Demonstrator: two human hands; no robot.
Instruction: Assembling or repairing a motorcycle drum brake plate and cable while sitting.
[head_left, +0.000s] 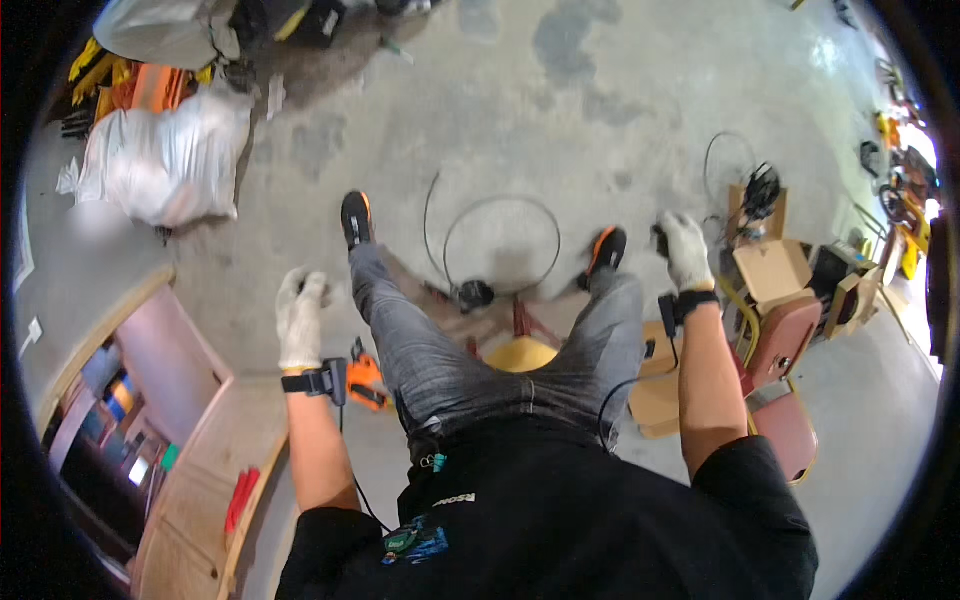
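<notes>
Likely between grasps: the left hand (pixel 302 320) curls loosely, seemingly empty — whether the right hand (pixel 686 252) grips anything, I cannot tell. Reaching the black cable (pixel 475 293) calls for bending.

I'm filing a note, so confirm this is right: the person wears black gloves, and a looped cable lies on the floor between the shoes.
Not right: the gloves are white, not black, as the head view shows. The rest stands: a looped cable lies on the floor between the shoes.
</notes>
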